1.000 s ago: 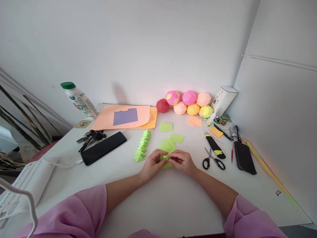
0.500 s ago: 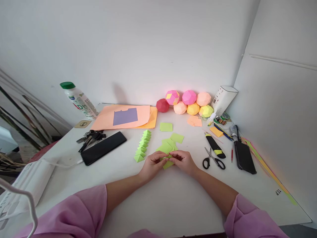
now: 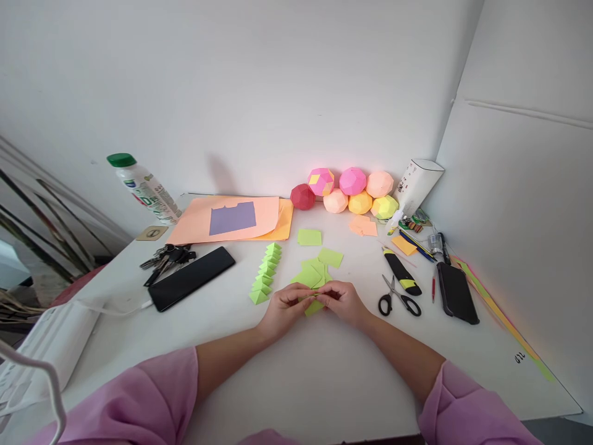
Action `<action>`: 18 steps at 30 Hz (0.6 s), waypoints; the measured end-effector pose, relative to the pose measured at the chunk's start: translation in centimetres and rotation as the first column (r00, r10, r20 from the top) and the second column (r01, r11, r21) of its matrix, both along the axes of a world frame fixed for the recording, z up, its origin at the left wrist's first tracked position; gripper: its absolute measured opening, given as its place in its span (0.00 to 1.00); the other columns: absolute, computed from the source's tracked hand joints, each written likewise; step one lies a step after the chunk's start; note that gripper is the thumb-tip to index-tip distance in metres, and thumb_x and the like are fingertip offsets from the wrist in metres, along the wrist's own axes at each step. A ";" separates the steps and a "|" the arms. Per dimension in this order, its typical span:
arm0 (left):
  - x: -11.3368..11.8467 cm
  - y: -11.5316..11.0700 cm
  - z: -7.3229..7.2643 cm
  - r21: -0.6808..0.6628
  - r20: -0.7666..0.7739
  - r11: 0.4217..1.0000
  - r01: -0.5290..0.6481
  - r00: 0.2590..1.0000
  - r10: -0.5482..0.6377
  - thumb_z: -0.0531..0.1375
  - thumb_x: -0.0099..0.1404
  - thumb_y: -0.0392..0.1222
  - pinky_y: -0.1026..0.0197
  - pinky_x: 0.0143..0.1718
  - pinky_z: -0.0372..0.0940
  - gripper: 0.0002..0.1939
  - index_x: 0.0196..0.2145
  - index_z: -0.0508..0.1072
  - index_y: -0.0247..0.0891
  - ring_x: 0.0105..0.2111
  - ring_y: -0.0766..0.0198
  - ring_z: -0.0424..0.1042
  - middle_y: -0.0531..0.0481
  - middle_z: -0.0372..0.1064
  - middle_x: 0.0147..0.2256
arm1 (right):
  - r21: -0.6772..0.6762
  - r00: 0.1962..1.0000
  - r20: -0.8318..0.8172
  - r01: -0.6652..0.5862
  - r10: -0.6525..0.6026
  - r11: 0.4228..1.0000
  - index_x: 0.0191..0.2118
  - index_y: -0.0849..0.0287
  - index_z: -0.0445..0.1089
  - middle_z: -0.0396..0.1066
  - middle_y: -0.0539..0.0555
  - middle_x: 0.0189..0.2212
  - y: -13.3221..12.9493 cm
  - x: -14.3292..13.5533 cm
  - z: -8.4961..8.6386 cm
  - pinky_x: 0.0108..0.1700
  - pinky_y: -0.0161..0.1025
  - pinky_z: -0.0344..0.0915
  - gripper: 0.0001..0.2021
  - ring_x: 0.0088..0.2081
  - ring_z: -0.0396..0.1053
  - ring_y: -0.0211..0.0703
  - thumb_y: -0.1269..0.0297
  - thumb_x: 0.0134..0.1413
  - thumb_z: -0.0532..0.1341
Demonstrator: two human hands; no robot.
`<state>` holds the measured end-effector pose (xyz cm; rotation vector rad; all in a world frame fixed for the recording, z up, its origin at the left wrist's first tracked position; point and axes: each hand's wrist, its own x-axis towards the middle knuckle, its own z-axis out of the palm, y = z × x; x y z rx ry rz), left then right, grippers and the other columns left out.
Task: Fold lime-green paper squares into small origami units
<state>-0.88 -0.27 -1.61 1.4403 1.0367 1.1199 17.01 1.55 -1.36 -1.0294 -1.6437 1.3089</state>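
Observation:
My left hand (image 3: 288, 307) and my right hand (image 3: 343, 301) meet at the middle of the table, thumbs and fingertips pinched on a small green paper piece (image 3: 315, 294). Most of that piece is hidden by my fingers. Just beyond and beneath it lie loose green paper squares (image 3: 316, 270), overlapping in a pile. A stack of green paper (image 3: 309, 237) sits farther back. To the left of my left hand stands a row of folded green paper pieces (image 3: 265, 272), lined up one behind another.
Scissors (image 3: 393, 298) and a utility knife (image 3: 401, 271) lie to the right, near a black phone case (image 3: 456, 293). Faceted paper balls (image 3: 353, 181) are stacked against the wall. Leftward are a black phone (image 3: 192, 278), keys (image 3: 169, 259), orange paper sheets (image 3: 194, 216) and a bottle (image 3: 147, 191).
The pinched paper piece shows less between my fingertips than before. Both hands stay in nearly the same place, and the view has shifted very slightly.

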 end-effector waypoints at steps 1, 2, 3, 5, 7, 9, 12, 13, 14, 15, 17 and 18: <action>0.0 0.0 0.0 -0.002 0.002 1.000 -0.004 1.000 0.004 0.61 0.57 0.46 0.62 0.33 0.66 0.09 0.33 0.79 0.42 0.33 0.63 0.69 0.47 0.70 0.33 | 0.014 1.000 0.007 -0.001 0.001 1.000 0.31 0.60 0.73 0.70 0.52 0.25 0.0 0.0 0.0 0.27 0.34 0.68 0.10 0.25 0.66 0.36 0.58 0.49 0.63; 0.0 0.0 0.0 -0.001 0.007 1.000 -0.009 1.000 0.009 0.61 0.57 0.46 0.63 0.32 0.65 0.09 0.33 0.79 0.41 0.33 0.63 0.69 0.47 0.70 0.33 | 0.027 1.000 0.016 -0.002 0.002 1.000 0.31 0.60 0.73 0.70 0.52 0.25 0.0 0.0 0.1 0.26 0.34 0.68 0.10 0.24 0.66 0.36 0.58 0.49 0.62; 0.0 0.0 0.1 -0.001 0.011 1.000 -0.013 1.000 0.013 0.61 0.57 0.45 0.63 0.32 0.65 0.09 0.33 0.79 0.41 0.32 0.63 0.69 0.47 0.70 0.32 | 0.038 1.000 0.027 -0.003 0.002 0.999 0.30 0.60 0.73 0.69 0.51 0.25 -0.1 0.0 0.1 0.26 0.35 0.67 0.09 0.24 0.65 0.36 0.59 0.49 0.62; 0.1 0.0 0.2 -0.004 0.013 1.000 -0.018 1.000 0.018 0.62 0.56 0.45 0.63 0.31 0.65 0.09 0.32 0.79 0.41 0.31 0.64 0.69 0.47 0.70 0.32 | 0.051 0.999 0.050 -0.006 0.004 0.999 0.30 0.60 0.73 0.69 0.51 0.24 -0.1 0.0 0.2 0.25 0.35 0.66 0.09 0.23 0.65 0.36 0.59 0.50 0.62; 0.1 -0.1 0.3 -0.010 0.014 1.000 -0.022 1.000 0.022 0.62 0.56 0.45 0.64 0.30 0.65 0.08 0.32 0.79 0.41 0.31 0.64 0.69 0.47 0.70 0.32 | 0.062 0.998 0.066 -0.006 0.002 0.998 0.30 0.60 0.72 0.68 0.51 0.24 -0.1 0.0 0.3 0.25 0.34 0.65 0.09 0.22 0.65 0.36 0.59 0.50 0.61; 0.2 -0.1 0.4 -0.015 0.019 1.000 -0.022 1.000 0.023 0.62 0.56 0.45 0.63 0.30 0.65 0.08 0.31 0.79 0.41 0.31 0.64 0.69 0.47 0.70 0.32 | 0.081 0.997 0.082 -0.011 0.005 0.997 0.29 0.60 0.72 0.67 0.51 0.23 -0.2 -0.1 0.5 0.24 0.34 0.64 0.09 0.21 0.64 0.35 0.59 0.51 0.61; 0.2 -0.1 0.4 -0.014 0.020 1.000 -0.028 0.999 0.029 0.62 0.56 0.46 0.64 0.29 0.65 0.09 0.31 0.79 0.41 0.30 0.65 0.68 0.47 0.69 0.30 | 0.134 0.994 0.111 -0.021 0.006 0.991 0.28 0.60 0.71 0.66 0.50 0.20 -0.3 -0.2 0.8 0.22 0.33 0.61 0.09 0.20 0.62 0.35 0.59 0.51 0.60; 0.2 -0.1 0.4 -0.013 0.014 0.999 -0.031 0.999 0.031 0.62 0.56 0.46 0.64 0.29 0.64 0.09 0.30 0.79 0.40 0.29 0.65 0.68 0.48 0.69 0.29 | 0.155 0.993 0.121 -0.020 0.001 0.988 0.27 0.60 0.70 0.65 0.49 0.19 -0.3 -0.2 0.9 0.22 0.33 0.60 0.09 0.20 0.61 0.34 0.59 0.51 0.60; 0.2 -0.1 0.4 -0.011 0.006 0.999 -0.033 0.999 0.033 0.62 0.55 0.46 0.64 0.28 0.64 0.09 0.30 0.79 0.40 0.28 0.66 0.67 0.48 0.68 0.29 | 0.174 0.992 0.130 -0.020 -0.003 0.985 0.27 0.59 0.70 0.64 0.49 0.19 -0.4 -0.3 0.9 0.21 0.33 0.58 0.09 0.19 0.60 0.34 0.59 0.51 0.59; 0.2 -0.1 0.4 -0.008 -0.001 0.999 -0.032 0.999 0.032 0.62 0.56 0.46 0.65 0.28 0.64 0.09 0.30 0.79 0.40 0.28 0.66 0.67 0.49 0.68 0.28 | 0.187 0.990 0.138 -0.021 -0.005 0.982 0.27 0.59 0.70 0.64 0.49 0.18 -0.4 -0.3 1.0 0.21 0.32 0.57 0.09 0.19 0.59 0.34 0.60 0.52 0.59; 0.1 -0.1 0.4 -0.005 -0.009 1.000 -0.027 1.000 0.027 0.62 0.56 0.46 0.65 0.27 0.63 0.09 0.30 0.79 0.41 0.27 0.67 0.66 0.49 0.68 0.28 | 0.188 0.989 0.145 -0.027 -0.001 0.982 0.27 0.59 0.69 0.64 0.49 0.18 -0.4 -0.4 1.0 0.21 0.32 0.57 0.09 0.19 0.59 0.34 0.60 0.52 0.59; 0.1 -0.1 0.4 -0.004 -0.009 1.000 -0.023 1.000 0.023 0.62 0.56 0.46 0.65 0.27 0.63 0.09 0.31 0.79 0.41 0.27 0.67 0.66 0.49 0.68 0.28 | 0.180 0.990 0.143 -0.031 0.005 0.983 0.27 0.59 0.69 0.64 0.49 0.19 -0.4 -0.3 1.0 0.21 0.32 0.57 0.09 0.19 0.59 0.34 0.60 0.52 0.59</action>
